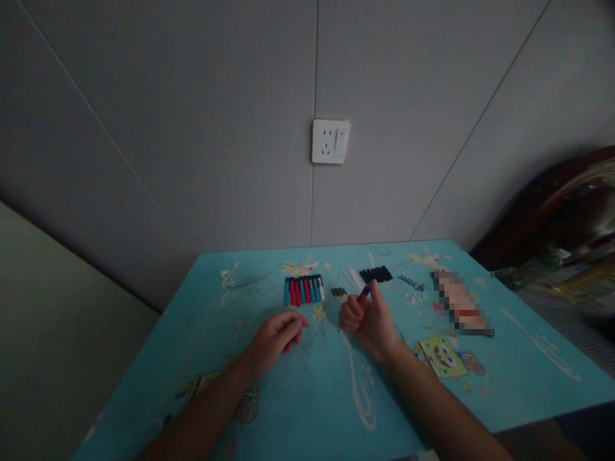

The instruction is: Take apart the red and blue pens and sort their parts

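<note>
My right hand is closed round a small red tube with a dark top, the thumb up against its upper end. My left hand hovers over or rests on the table, fingers curled and thumb laid along them; whatever may be inside is hidden. Beyond it lies a neat row of small blue, red and white tubes with black tops. Behind my right hand are thin white sticks and a row of black pieces. Small dark brassy pieces lie between the two rows.
A blue cartoon-printed tabletop meets a grey wall with a socket and switch plate. Small dark spiral-like pieces and white bits lie to the right, near a pixelated flat item. Dark red furniture stands further right.
</note>
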A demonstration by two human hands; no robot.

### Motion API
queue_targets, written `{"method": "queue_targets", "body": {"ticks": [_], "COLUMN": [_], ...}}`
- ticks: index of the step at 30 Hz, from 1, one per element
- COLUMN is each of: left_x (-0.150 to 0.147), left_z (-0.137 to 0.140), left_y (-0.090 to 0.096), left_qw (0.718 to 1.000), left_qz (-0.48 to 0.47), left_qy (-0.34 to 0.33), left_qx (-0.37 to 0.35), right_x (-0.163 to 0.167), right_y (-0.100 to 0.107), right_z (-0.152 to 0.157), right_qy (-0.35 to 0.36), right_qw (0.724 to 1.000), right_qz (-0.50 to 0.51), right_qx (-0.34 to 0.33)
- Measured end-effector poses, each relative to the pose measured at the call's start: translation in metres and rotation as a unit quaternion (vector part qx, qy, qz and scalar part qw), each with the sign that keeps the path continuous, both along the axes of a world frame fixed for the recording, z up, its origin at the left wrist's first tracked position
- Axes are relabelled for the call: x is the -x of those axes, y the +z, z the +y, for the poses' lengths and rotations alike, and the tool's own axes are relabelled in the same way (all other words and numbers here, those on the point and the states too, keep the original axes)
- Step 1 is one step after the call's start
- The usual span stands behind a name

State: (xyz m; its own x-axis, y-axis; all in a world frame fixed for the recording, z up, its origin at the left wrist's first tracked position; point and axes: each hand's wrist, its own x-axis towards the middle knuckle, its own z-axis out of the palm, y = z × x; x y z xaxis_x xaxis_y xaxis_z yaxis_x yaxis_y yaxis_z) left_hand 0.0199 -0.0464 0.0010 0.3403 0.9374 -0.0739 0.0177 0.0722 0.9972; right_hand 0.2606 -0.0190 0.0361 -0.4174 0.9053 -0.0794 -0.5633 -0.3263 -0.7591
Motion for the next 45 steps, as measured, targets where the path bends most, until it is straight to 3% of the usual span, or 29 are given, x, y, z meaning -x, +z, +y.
{"method": "queue_targets", "body": {"ticks": [3,11,24,37,40,42,44,45], "left_x": [0.001,0.003,0.002,0.007,0.007,0.006,0.005,0.005], "left_z": [0.001,0.002,0.0,0.004,0.004,0.003,0.003,0.002], "left_y": [-0.002,0.0,0.005,-0.009,-0.007,-0.004,-0.002,-0.002], "left_qw": [1.0,1.0,1.0,1.0,0.999,0.999,0.999,0.999], "left_qz": [0.012,0.006,-0.001,0.02,0.028,0.034,0.037,0.036], "left_qy": [-0.015,-0.018,-0.011,-0.013,-0.011,-0.005,0.007,0.015], "left_qx": [-0.005,-0.001,0.014,0.013,0.011,0.01,0.009,0.004], "right_x": [0.0,-0.004,-0.003,0.0,0.001,0.001,0.003,0.004], "right_y": [-0.001,0.005,0.001,-0.003,-0.006,-0.009,-0.011,-0.012], "right_z": [-0.002,-0.002,-0.002,0.002,0.004,0.005,0.003,0.001], "right_qy": [0.026,-0.014,-0.002,-0.018,-0.028,-0.042,-0.074,-0.091], "right_qw": [0.998,0.991,0.994,0.995,0.999,0.998,0.971,0.939], "right_qz": [0.048,0.13,0.112,0.092,0.044,-0.042,-0.182,-0.259], "right_qx": [0.01,0.035,-0.006,-0.028,-0.009,-0.035,-0.135,-0.208]}}
